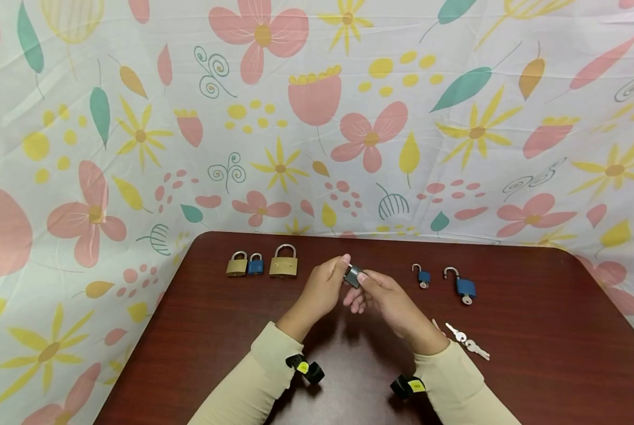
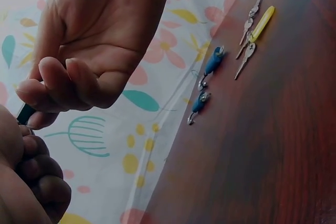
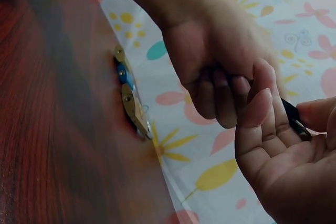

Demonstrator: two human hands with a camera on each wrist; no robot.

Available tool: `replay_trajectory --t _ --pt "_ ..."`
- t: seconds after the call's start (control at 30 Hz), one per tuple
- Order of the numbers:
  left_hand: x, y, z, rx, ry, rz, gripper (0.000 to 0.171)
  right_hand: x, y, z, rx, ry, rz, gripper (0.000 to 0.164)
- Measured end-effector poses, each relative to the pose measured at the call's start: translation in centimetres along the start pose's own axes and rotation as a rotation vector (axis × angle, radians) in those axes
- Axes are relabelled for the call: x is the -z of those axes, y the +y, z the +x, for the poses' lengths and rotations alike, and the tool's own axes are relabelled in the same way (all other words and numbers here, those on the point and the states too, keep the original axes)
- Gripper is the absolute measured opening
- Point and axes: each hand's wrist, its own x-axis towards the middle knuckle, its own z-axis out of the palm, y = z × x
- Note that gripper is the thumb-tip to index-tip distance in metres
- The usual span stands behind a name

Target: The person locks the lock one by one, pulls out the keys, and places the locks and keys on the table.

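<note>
A: What's nearest?

B: The left sleeve [image 1: 242, 383] and right sleeve [image 1: 455, 381], both pale, with a black camera at each wrist. They reach over a table [image 1: 189, 336], dark red-brown with streaky grain and soft shadows below the arms.

A: Anything lying by the arms?

B: Silvery keys [image 1: 477, 349] beside the right forearm. The left wrist view also shows a slim yellow piece [image 2: 263, 23] among them.

A: And the hands?

B: They meet over the middle of the table, holding a small dark padlock [image 1: 353, 277] between them. The left hand [image 1: 321, 289] has its fingers curled in, pinching the shackle end; the right hand [image 1: 385, 296] grips the body under its thumb, its other fingers loosely bent. I can't tell whether the shackle is fastened.

A: Farther off?

B: On the right, a larger blue padlock [image 1: 466, 287] and a smaller blue padlock [image 1: 424, 275], shackles swung out, a key in each. On the left, a brass padlock [image 1: 237, 268] just beside a little blue padlock [image 1: 255, 267], then a bigger brass padlock [image 1: 283, 268], shackles toward the far edge.

A: Beyond that?

B: The tabletop's rounded far corners, then a white cloth [image 1: 179, 153] filling the background, lightly creased, printed with pink flowers, yellow blooms and teal leaves.
</note>
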Motion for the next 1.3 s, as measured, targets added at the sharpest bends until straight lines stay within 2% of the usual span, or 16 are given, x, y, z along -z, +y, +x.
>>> replay_trajectory --t 0.37,0.6,0.7,0.93,1.13,1.3 --pt "0.8 0.2 0.1 -0.029 0.007 -0.090 0.053 -0.2 -0.2 0.0 0.026 0.032 -0.045 0.034" --pt "1.5 0.2 0.3 -0.016 0.033 -0.130 0.059 -0.3 -0.5 0.1 0.031 0.193 -0.072 0.031" --pt "1.6 0.0 0.4 -0.008 0.041 -0.141 0.061 -0.4 -0.5 0.1 0.044 0.229 -0.059 0.025" --pt "1.7 -0.2 0.4 0.015 0.033 -0.156 0.067 -0.4 -0.2 0.0 0.128 0.168 -0.106 0.022" --pt "1.7 -0.3 0.5 0.010 0.025 -0.183 0.069 -0.2 0.0 0.1 0.150 0.164 -0.113 0.022" --pt "1.8 -0.4 0.6 0.003 0.022 -0.186 0.063 -0.2 0.1 0.2 0.166 0.160 -0.117 0.023"
